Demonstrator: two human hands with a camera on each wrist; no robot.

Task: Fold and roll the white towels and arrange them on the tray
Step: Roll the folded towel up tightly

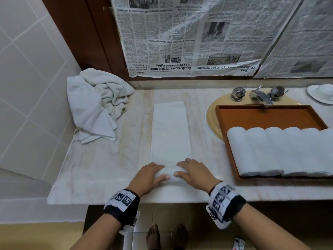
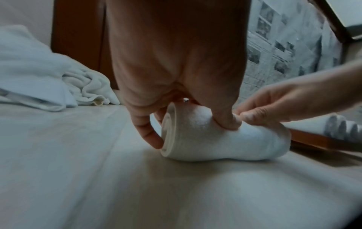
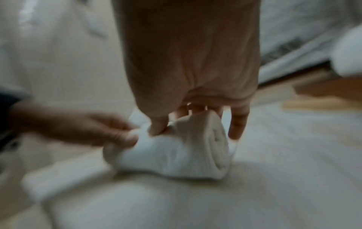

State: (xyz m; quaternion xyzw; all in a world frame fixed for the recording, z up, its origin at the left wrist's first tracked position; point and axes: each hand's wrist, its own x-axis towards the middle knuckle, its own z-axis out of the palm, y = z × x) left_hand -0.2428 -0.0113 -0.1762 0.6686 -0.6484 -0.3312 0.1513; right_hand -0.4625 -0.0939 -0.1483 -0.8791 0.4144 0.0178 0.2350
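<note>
A white towel (image 1: 169, 130), folded into a long strip, lies on the counter and runs away from me. Its near end is wound into a small roll (image 1: 171, 175) (image 2: 215, 139) (image 3: 176, 155). My left hand (image 1: 150, 176) (image 2: 176, 77) grips the roll's left end, thumb on the near side and fingers curled over the top. My right hand (image 1: 193, 175) (image 3: 192, 69) grips the right end the same way. The brown tray (image 1: 266, 116) lies over the sink on the right, with several rolled white towels (image 1: 281, 152) side by side along its near edge.
A heap of loose white towels (image 1: 97, 103) lies at the back left corner of the marble counter (image 1: 111, 168). The tap (image 1: 259, 96) and its handles stand behind the tray, a white dish (image 1: 320, 93) at far right. Newspaper (image 1: 198, 37) covers the wall behind.
</note>
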